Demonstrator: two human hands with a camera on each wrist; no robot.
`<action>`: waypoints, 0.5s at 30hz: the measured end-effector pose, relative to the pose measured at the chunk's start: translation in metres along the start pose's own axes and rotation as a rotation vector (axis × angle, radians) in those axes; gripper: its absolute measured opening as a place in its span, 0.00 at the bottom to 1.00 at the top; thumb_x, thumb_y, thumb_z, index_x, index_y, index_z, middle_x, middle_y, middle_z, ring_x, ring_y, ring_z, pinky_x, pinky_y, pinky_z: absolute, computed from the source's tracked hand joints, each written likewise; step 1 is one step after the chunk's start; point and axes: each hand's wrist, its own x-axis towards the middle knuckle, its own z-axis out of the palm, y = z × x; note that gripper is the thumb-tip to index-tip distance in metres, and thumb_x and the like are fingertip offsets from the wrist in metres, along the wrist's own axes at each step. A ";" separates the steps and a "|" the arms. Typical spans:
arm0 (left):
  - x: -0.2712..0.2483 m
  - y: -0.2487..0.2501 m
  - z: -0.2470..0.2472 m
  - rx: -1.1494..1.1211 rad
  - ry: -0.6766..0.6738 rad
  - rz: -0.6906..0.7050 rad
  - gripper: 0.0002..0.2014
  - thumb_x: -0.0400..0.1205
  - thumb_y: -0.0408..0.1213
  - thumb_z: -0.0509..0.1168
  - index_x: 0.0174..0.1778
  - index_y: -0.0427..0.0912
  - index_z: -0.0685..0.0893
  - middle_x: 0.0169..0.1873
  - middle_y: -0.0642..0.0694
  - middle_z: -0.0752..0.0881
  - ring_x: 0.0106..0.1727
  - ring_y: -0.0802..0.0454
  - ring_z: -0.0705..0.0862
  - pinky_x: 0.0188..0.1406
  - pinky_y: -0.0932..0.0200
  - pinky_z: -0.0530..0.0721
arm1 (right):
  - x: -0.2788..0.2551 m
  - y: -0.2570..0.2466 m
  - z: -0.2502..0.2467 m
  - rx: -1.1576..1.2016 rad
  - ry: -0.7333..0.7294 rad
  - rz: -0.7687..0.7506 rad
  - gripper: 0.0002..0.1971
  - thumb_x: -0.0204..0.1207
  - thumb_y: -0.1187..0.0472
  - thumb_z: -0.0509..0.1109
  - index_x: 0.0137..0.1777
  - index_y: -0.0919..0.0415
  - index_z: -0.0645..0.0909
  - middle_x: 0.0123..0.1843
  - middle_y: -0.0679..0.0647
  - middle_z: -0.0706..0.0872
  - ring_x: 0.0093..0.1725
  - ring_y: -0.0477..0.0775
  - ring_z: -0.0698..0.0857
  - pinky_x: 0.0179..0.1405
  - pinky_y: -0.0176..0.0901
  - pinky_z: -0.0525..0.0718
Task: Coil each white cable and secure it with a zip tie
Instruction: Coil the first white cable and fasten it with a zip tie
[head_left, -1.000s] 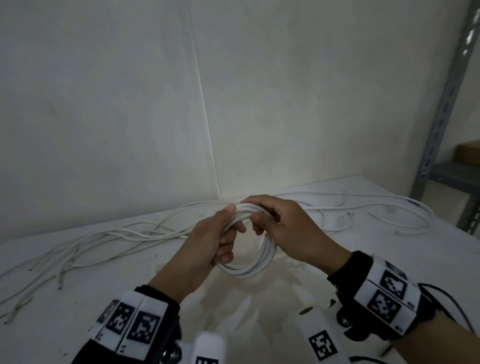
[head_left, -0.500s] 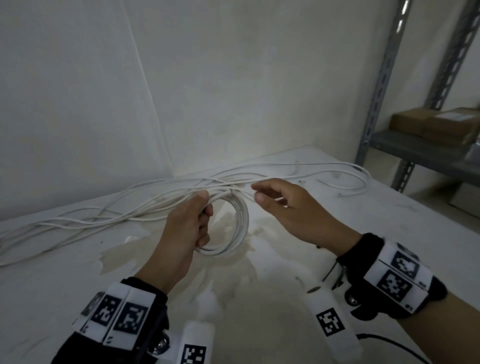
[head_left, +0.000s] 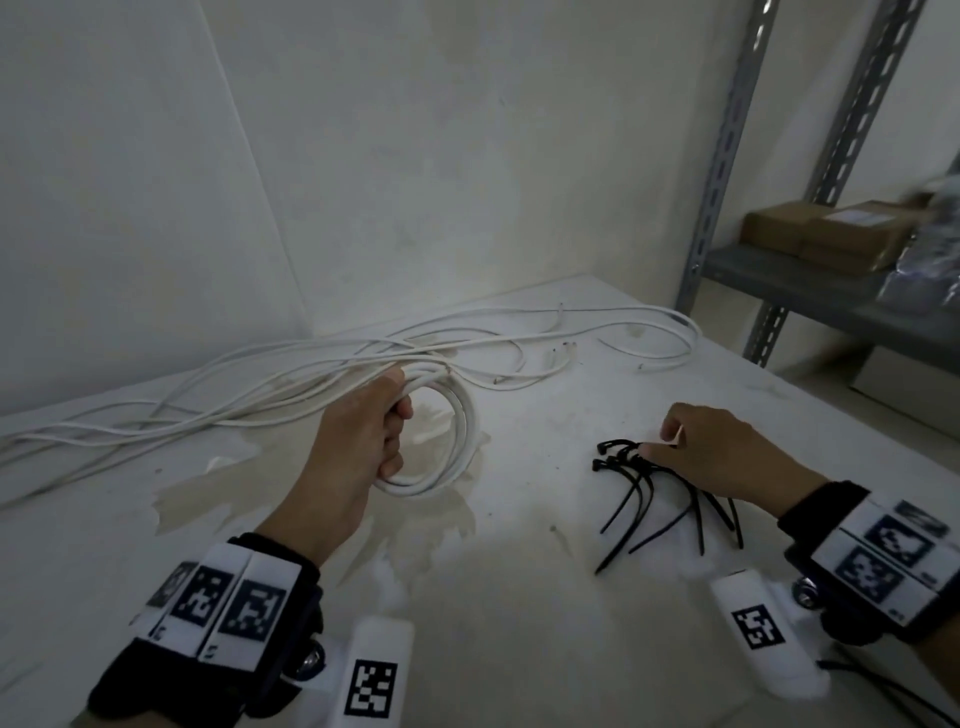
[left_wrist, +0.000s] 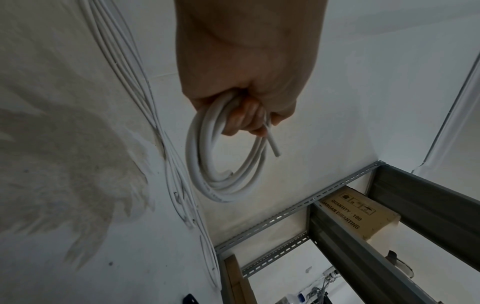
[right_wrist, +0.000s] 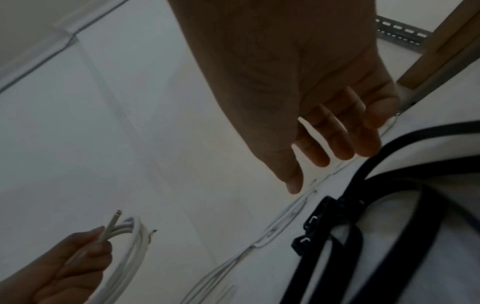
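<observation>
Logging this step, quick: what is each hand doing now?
Left hand: grips the coiled white cable.
Right hand: open, fingertips at the black plastic zip ties, none gripped.

White counter (head_left: 519, 623), stained; loose white cables (head_left: 260, 395) along back, black zip ties (head_left: 670, 499) bunched at right.

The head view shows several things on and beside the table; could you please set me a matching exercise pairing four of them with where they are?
Things:
1. coiled cable
2. zip ties
3. loose cables
4. cardboard boxes

Places:
A. on the metal shelf at the right
B. gripped in the left hand
C. spread along the far side of the table
D. on the table at the right hand

Pairs: 1-B, 2-D, 3-C, 4-A
</observation>
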 end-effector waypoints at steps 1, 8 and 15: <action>0.000 0.000 0.000 0.004 0.001 -0.002 0.18 0.84 0.43 0.55 0.28 0.42 0.73 0.12 0.56 0.63 0.14 0.61 0.59 0.13 0.68 0.61 | 0.000 -0.001 0.001 0.019 -0.010 0.027 0.17 0.76 0.47 0.66 0.46 0.62 0.72 0.52 0.63 0.82 0.45 0.52 0.75 0.36 0.42 0.68; 0.000 0.001 -0.003 0.014 0.010 -0.013 0.18 0.84 0.44 0.55 0.28 0.42 0.73 0.14 0.56 0.62 0.15 0.60 0.59 0.14 0.68 0.61 | 0.024 -0.010 0.017 0.031 -0.068 0.026 0.14 0.75 0.55 0.68 0.38 0.65 0.71 0.36 0.55 0.77 0.38 0.54 0.76 0.29 0.37 0.69; 0.000 0.003 -0.011 0.015 0.025 -0.010 0.17 0.84 0.44 0.55 0.29 0.41 0.73 0.13 0.57 0.63 0.14 0.61 0.59 0.13 0.68 0.61 | 0.045 -0.015 0.024 0.071 0.004 0.031 0.10 0.74 0.63 0.68 0.40 0.73 0.81 0.43 0.65 0.85 0.46 0.62 0.85 0.37 0.41 0.76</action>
